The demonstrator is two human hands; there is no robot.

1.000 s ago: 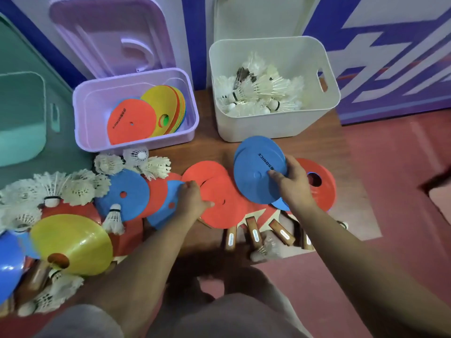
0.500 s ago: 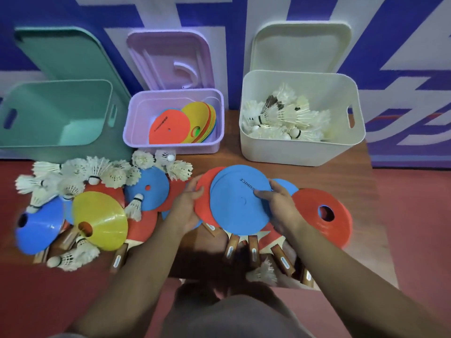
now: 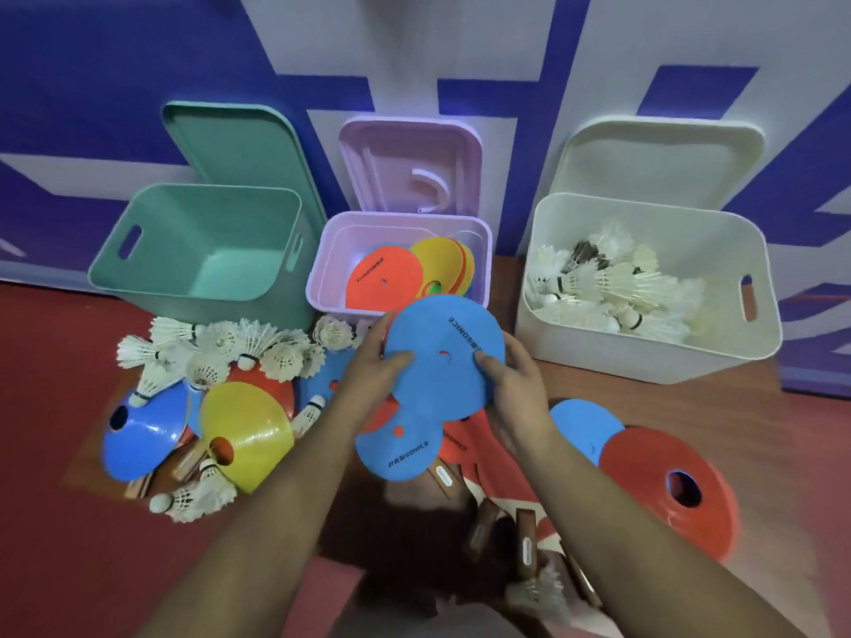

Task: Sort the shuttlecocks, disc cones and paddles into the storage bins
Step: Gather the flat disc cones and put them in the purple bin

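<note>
In front of the lilac plastic storage bin [image 3: 322, 269], both hands hold one flat blue rubber disc [image 3: 444, 356] up off the floor, its far edge just short of the bin's near rim. The left hand [image 3: 373, 366] pinches the disc's left edge and the right hand [image 3: 511, 384] its right side, each grip clamped on it with the thumb on top. Half a second ago this disc sat low over the pile, near the paddle handles; it has now risen and travelled toward the bin, and the head has lifted too, so all three bins show. A second ago only the right hand carried it while the left rested on a red disc — so the disc has been gathered into both hands for the drop.

That puts this cone close to sorted: the lilac bin already holds an orange disc [image 3: 384, 283] and yellow ones, and the next move is likely a short reach forward and release. Much remains. The cream bin [image 3: 644, 361] has shuttlecocks, yet a loose cluster of white feather shuttlecocks [image 3: 230, 352] lies on the floor at left beside a yellow dome cone [image 3: 258, 435] and a blue dome cone [image 3: 147, 435]. The teal bin [image 3: 152, 283] looks empty, and the wooden-handled paddles [image 3: 525, 545] — partly hidden by the arms, count unclear — lie untouched
</note>
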